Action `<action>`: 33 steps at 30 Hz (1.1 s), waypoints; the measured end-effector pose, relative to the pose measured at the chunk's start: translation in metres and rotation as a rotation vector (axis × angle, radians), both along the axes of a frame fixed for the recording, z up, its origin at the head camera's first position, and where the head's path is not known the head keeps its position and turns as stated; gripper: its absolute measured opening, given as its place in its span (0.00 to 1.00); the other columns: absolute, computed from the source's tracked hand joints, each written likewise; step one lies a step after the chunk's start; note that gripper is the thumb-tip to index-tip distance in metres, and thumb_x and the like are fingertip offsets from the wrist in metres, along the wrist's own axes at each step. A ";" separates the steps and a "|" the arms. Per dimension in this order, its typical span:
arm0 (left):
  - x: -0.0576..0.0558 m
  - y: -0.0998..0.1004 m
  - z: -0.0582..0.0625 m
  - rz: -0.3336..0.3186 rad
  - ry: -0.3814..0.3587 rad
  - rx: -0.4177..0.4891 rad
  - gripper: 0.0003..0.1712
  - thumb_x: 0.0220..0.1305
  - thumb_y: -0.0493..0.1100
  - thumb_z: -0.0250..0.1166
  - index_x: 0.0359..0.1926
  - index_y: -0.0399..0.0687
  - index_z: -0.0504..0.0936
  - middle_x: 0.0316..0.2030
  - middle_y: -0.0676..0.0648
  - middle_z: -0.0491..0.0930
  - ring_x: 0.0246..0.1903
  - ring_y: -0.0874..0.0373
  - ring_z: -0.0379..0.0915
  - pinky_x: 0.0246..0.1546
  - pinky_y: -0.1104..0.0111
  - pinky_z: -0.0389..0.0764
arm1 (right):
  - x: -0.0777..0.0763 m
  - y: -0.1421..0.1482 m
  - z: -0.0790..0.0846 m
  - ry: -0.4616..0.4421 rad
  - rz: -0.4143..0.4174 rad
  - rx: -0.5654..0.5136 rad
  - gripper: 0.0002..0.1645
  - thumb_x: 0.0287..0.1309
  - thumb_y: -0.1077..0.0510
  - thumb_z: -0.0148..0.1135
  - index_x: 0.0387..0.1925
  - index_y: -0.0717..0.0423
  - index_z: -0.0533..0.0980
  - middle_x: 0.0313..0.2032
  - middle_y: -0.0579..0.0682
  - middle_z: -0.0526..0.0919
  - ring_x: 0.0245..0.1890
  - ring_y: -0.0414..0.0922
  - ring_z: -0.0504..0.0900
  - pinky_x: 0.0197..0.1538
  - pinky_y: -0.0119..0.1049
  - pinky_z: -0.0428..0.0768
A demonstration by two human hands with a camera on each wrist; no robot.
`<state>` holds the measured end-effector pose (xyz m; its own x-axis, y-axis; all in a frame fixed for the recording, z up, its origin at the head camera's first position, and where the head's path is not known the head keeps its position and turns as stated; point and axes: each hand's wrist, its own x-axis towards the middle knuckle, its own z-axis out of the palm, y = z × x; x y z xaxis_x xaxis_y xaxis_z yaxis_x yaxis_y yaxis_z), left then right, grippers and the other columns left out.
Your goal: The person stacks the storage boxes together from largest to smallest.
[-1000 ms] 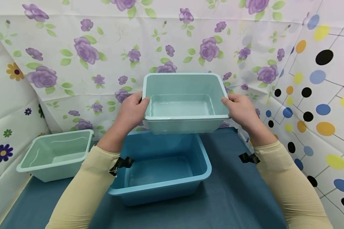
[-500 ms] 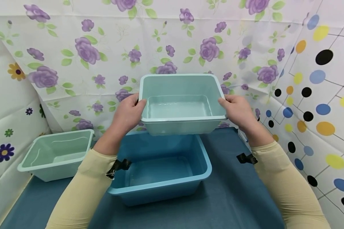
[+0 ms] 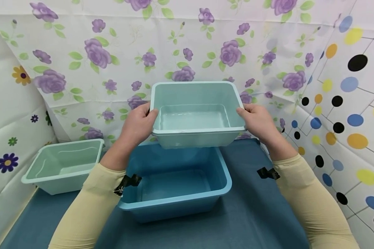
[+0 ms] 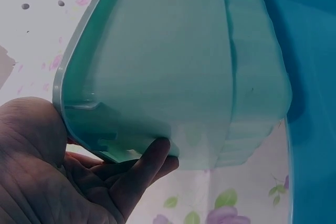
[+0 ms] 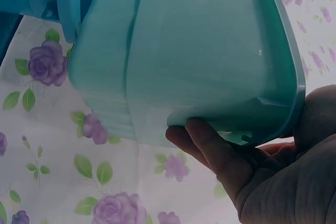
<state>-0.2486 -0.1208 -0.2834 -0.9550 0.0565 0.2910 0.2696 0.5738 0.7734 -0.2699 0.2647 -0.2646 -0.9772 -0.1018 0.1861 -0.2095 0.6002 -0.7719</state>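
Note:
Both hands hold a pale aqua plastic tub (image 3: 193, 116) up in the air, tilted so that its inside faces the head camera. The left hand (image 3: 139, 121) grips the tub's left end, thumb over the rim and fingers behind it. At the opposite end the right hand (image 3: 258, 119) holds the rim in the same way. From below, the left wrist view shows fingers (image 4: 142, 177) against the tub's outer wall, and the right wrist view shows fingers (image 5: 212, 148) likewise. Below and slightly nearer stands a larger blue tub (image 3: 174, 200), its inside bare, partly covered by the left forearm.
A pale green tub (image 3: 62, 178) stands at the left on the dark blue tablecloth (image 3: 237, 224). Behind hangs a floral sheet (image 3: 112, 86), and a dotted sheet (image 3: 339, 138) closes off the right side.
Over the last second the hands and the aqua tub shift slightly left and a little down. Both hands keep their hold. The head view turns very slightly.

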 end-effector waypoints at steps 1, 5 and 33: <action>0.000 -0.001 0.000 0.001 -0.002 0.004 0.33 0.90 0.58 0.50 0.84 0.47 0.71 0.65 0.37 0.84 0.56 0.39 0.85 0.57 0.43 0.86 | 0.000 0.000 0.000 0.002 -0.001 0.003 0.35 0.88 0.42 0.53 0.78 0.62 0.75 0.62 0.66 0.86 0.56 0.61 0.87 0.58 0.57 0.85; 0.001 -0.003 0.000 0.007 -0.009 0.006 0.34 0.89 0.59 0.50 0.84 0.47 0.71 0.66 0.38 0.83 0.56 0.40 0.84 0.59 0.42 0.85 | -0.002 -0.002 -0.001 0.010 0.004 0.009 0.35 0.88 0.42 0.53 0.78 0.62 0.75 0.62 0.66 0.87 0.55 0.60 0.87 0.58 0.57 0.85; 0.012 -0.018 0.000 0.029 -0.034 0.014 0.33 0.89 0.58 0.50 0.81 0.46 0.75 0.66 0.38 0.83 0.57 0.38 0.83 0.60 0.41 0.84 | 0.000 -0.016 -0.003 0.024 0.020 0.045 0.34 0.88 0.41 0.53 0.77 0.59 0.77 0.58 0.64 0.89 0.43 0.53 0.86 0.42 0.44 0.82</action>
<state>-0.2366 -0.1390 -0.2837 -0.9655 0.0244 0.2593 0.2265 0.5700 0.7898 -0.2700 0.2489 -0.2673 -0.9701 -0.1304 0.2047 -0.2405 0.6296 -0.7387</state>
